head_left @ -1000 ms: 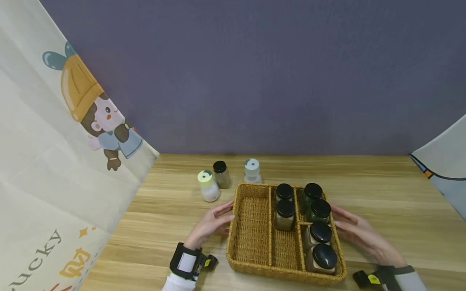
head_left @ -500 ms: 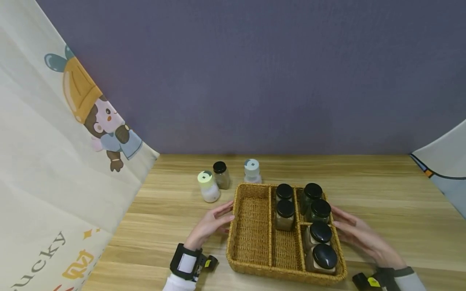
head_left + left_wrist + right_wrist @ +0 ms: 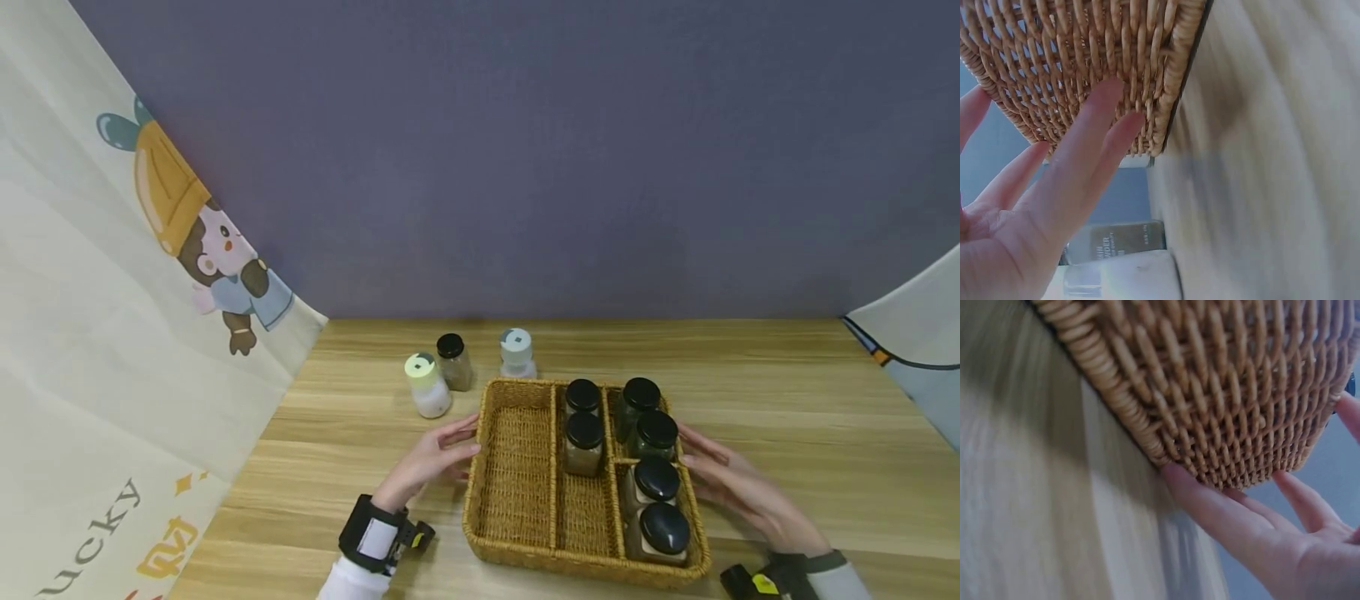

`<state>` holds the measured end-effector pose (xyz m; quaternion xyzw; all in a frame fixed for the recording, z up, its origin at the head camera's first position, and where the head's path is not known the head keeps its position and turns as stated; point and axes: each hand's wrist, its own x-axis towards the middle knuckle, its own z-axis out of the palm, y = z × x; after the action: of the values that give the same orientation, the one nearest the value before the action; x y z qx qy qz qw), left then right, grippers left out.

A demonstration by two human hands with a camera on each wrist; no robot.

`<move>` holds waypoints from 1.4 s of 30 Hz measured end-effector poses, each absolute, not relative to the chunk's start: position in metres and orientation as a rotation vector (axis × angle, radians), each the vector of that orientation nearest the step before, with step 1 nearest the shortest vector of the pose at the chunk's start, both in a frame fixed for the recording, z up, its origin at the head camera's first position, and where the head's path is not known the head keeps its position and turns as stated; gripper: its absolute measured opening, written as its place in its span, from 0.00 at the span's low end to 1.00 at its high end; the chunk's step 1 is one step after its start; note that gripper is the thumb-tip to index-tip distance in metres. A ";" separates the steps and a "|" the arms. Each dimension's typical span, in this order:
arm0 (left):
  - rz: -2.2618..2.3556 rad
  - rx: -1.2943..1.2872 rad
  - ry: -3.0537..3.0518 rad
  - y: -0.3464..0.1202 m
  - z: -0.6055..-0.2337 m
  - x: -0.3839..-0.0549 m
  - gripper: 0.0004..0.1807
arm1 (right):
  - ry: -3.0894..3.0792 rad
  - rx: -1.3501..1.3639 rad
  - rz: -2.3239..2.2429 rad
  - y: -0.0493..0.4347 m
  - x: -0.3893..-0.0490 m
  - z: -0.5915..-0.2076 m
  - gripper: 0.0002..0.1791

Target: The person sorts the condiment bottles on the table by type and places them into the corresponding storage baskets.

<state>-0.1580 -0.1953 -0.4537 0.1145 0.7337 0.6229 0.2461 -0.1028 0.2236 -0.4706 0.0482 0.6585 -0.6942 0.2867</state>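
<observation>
Spread, nearly straight fingers [image 3: 1079, 147] of the left hand [image 3: 426, 460] and right hand [image 3: 738, 483] touch opposite sides of a rectangular brown woven basket [image 3: 517, 475]; six black-lidded clear jars [image 3: 583, 457] stand inside, the light wood-grain surface [image 3: 810, 400] beneath.

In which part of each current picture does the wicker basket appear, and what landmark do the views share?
Head: wicker basket low, mostly right of centre, between left hand and right hand.
Left wrist: wicker basket upper left.
Right wrist: wicker basket upper centre and right.
Shared landmark: wooden tabletop.
</observation>
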 end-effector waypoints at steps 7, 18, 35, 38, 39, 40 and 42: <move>1.540 0.423 2.131 -0.200 -0.436 -0.166 0.32 | 1.774 0.160 -1.835 0.223 -0.103 -0.470 0.38; 1.264 0.760 2.572 -0.215 -0.388 -0.182 0.26 | 1.766 0.190 -1.838 0.223 -0.103 -0.470 0.39; 0.581 1.250 3.039 -0.219 -0.352 -0.207 0.15 | 1.768 0.208 -1.823 0.223 -0.102 -0.470 0.40; 0.504 1.262 3.064 -0.220 -0.352 -0.213 0.14 | 1.771 0.209 -1.822 0.223 -0.102 -0.470 0.40; 0.489 1.267 3.065 -0.220 -0.353 -0.215 0.14 | 1.772 0.208 -1.821 0.223 -0.102 -0.470 0.40; 0.475 1.263 3.066 -0.221 -0.353 -0.217 0.13 | 1.765 0.207 -1.829 0.223 -0.102 -0.470 0.40; 0.445 1.252 3.063 -0.223 -0.355 -0.220 0.14 | 1.760 0.195 -1.843 0.222 -0.102 -0.470 0.40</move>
<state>-0.2201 -0.2228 -0.3546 0.3731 0.9129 0.1327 -0.0986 -0.1022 0.2222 -0.4702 0.0730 0.6594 -0.6903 0.2887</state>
